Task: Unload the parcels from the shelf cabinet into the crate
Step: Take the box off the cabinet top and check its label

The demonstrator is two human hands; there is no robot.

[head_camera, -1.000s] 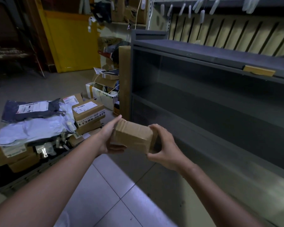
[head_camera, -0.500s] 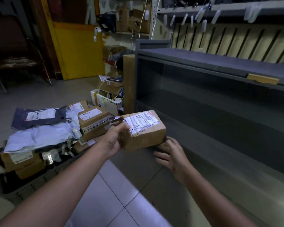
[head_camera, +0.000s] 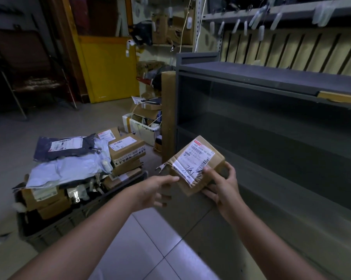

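Grips a small box (head_camera: 197, 158) in the right hand (head_camera: 221, 188), thumb laid across the label (head_camera: 199, 156), fingers (head_camera: 230, 168) curled round the far edge and under the base. Held so, probably, to have the label face up and readable during the carry. Tilted, near corner low, in the air between cabinet (head_camera: 261, 74) and crate (head_camera: 59, 229), just in front of the cabinet's lower part, resting on nothing.

Left hand (head_camera: 152, 190) open, fingers (head_camera: 170, 178) straight and loose at the box's near-left edge. Touching it or just short of it: cannot tell. Holds nothing. Placed there, likely, to steady the box or to take it for the swing leftward, being the hand nearer the crate.

Down on the floor (head_camera: 142, 245) at the left, the crate, dark, heaped above its rim: grey mailer (head_camera: 69, 168) and dark mailer (head_camera: 63, 146) on top, cartons (head_camera: 126, 148) stacked at the right end. Set close beside the cabinet, presumably to make each carry short. Little flat room on the heap. Best bet a spot on the mailers or against the cartons, laid flat to stop a slide.

No parcels to be made out on the shelves (head_camera: 271, 147) in view, though dim inside and cut off at the right. Judged near the end of the unloading.
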